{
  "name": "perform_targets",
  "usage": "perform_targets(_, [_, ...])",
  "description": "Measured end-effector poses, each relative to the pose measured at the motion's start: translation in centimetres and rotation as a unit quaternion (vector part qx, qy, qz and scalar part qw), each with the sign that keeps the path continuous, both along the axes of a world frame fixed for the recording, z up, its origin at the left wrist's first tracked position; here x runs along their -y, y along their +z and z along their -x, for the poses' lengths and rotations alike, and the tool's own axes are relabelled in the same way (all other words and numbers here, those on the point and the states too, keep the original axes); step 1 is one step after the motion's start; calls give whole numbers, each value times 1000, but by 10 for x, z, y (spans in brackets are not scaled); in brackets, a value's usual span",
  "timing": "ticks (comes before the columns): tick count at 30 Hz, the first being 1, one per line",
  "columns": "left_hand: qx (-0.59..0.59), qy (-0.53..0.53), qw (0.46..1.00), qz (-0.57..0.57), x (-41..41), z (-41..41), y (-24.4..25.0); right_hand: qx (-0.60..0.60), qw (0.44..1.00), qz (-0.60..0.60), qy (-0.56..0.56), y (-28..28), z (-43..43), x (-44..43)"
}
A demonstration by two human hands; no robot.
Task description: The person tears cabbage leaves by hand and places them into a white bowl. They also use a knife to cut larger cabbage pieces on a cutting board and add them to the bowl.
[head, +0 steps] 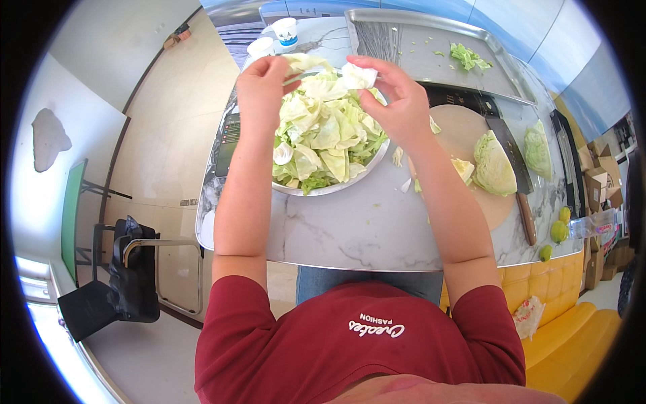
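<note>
My left hand (265, 81) pinches a torn cabbage leaf (308, 62) above the far left part of a large bowl (348, 186). My right hand (396, 96) grips a pale cabbage chunk (359, 77) between thumb and fingers, over the bowl's far right side. Loose cabbage leaves (328, 131) fill the bowl in a mound, with some greener pieces low at the near edge. To the right, a cabbage wedge (494, 164) lies on a round cutting board (454, 118). A cleaver (512, 151) rests along the board's right side, its wooden handle towards me.
A metal tray (419, 55) with leaf scraps (469, 56) and thin dark strands spans the back. Another cabbage piece (538, 151), small green-yellow fruits (559, 232) and a plastic bottle (593, 224) lie right. Paper cups (285, 33) and a phone (229, 144) stand or lie left.
</note>
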State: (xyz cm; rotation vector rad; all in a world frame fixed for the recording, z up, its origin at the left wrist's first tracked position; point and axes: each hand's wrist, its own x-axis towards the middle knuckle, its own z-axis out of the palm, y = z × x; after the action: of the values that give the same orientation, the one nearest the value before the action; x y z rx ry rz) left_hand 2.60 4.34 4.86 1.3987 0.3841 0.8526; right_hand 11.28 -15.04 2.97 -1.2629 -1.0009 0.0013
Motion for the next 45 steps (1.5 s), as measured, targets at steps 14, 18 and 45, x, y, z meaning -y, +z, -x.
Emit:
perform_targets(14, [26, -41, 897, -439, 37, 1, -6, -400, 903, -35, 153, -4, -4, -3])
perform_targets(18, [-2, -151, 964, -221, 39, -2, -12, -375, 917, -20, 133, -6, -6, -1])
perform_targets(45, [-64, -100, 945, -305, 39, 10, 5, -371, 920, 33, 120, -8, -5, -3])
